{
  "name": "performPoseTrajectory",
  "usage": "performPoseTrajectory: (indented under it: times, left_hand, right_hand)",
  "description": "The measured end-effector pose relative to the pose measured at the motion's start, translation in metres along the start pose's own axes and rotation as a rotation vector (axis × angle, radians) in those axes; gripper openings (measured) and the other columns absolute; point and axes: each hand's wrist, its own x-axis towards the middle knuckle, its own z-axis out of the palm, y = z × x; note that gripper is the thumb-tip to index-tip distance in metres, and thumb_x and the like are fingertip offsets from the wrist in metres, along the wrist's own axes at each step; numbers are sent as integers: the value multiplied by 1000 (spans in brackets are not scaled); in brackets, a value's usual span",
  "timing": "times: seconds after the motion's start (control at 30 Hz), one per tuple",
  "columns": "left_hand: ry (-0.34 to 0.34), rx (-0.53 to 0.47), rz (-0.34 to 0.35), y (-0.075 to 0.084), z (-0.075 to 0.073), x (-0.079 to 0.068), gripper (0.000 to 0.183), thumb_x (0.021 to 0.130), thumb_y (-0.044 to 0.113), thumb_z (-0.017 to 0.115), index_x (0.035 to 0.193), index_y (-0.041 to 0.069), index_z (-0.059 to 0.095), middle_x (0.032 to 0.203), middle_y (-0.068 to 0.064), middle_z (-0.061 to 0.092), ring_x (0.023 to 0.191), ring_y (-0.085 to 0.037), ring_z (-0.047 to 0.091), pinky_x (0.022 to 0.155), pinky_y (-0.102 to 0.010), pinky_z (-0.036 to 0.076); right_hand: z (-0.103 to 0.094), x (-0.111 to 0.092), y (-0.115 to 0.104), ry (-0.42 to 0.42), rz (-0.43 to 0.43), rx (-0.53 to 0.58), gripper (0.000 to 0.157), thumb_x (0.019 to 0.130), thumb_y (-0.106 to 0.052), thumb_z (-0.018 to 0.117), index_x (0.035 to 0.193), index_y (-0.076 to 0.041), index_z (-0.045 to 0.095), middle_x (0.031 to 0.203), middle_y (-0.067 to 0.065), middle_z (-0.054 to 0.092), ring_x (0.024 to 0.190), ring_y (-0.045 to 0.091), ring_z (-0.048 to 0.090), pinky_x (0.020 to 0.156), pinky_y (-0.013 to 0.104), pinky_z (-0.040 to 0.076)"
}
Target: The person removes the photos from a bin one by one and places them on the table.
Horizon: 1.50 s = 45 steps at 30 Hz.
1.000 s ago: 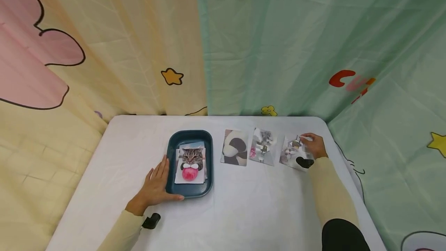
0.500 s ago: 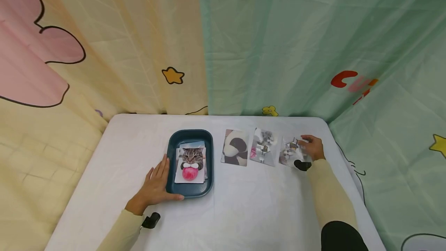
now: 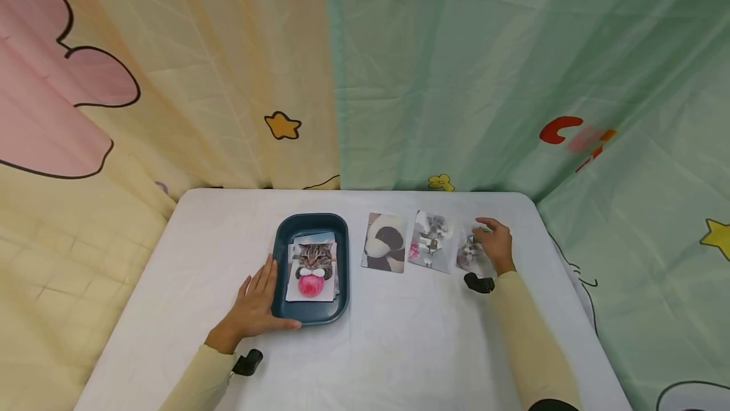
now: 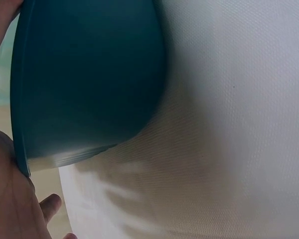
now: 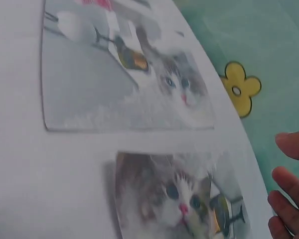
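A dark teal tray (image 3: 310,314) stands left of centre on the white table. In it lies a stack of photo cards, topped by a tabby cat card (image 3: 315,258) with a pink ball. My left hand (image 3: 249,311) rests along the tray's left side, fingers straight, thumb at the near rim. Three more cards form a row to the right: a black-and-white one (image 3: 383,243), a grey cat card (image 3: 430,243), and a rightmost cat card (image 3: 469,258). Over that last card hovers my right hand (image 3: 496,247), partly covering it. Its fingers are apart, holding nothing in the right wrist view.
The table (image 3: 399,347) has a white cloth. Printed curtains (image 3: 428,82) hang behind its back edge and at both sides. Black wrist devices (image 3: 248,362) are worn at both wrists.
My right hand has come off the rightmost card's far edge and moved left over it, letting the card go. That card has settled flat. The left hand and tray stay put.
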Motion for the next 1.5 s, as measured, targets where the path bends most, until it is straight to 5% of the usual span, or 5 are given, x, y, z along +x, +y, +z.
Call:
performPoseTrajectory:
  times: [0.33,0.6,0.9,1.1,1.5]
  left_hand:
    - [-1,-2,-12,-2,-1,0,142,55,72,76,150,-8,8,159,-23,-1,142,-43,9,111,-65,1]
    - [-4,3,-4,-3,3,-1,144,54,78,72,150,-8,8,159,-24,0,141,-44,10,110,-65,0]
    - [-20,9,-21,1,-2,-2,143,55,75,75,150,-9,8,159,-24,0,141,-44,10,111,-65,1]
    - [-24,3,-32,2,-2,-3,142,55,73,75,150,-8,9,159,-24,-1,142,-45,9,110,-65,0]
    - [-48,10,-26,3,-5,-2,143,57,76,72,150,-9,6,158,-25,-2,143,-46,3,110,-66,-1]
  right_hand:
    - [63,-21,-54,-17,-52,233,33,93,-8,64,124,3,60,128,21,56,116,27,52,100,41,43]
    - [118,-46,-87,-146,-147,295,29,90,-6,66,118,4,63,121,25,60,108,25,59,89,30,49]
    - [182,-82,-109,-231,-308,335,25,87,3,67,111,9,65,114,20,65,106,33,61,94,42,48]
    - [206,-100,-123,-292,-397,293,27,86,3,68,113,5,65,112,18,66,106,33,61,96,47,46]
    - [250,-113,-141,-395,-410,135,37,85,4,68,121,1,63,125,18,58,121,35,52,102,51,41]
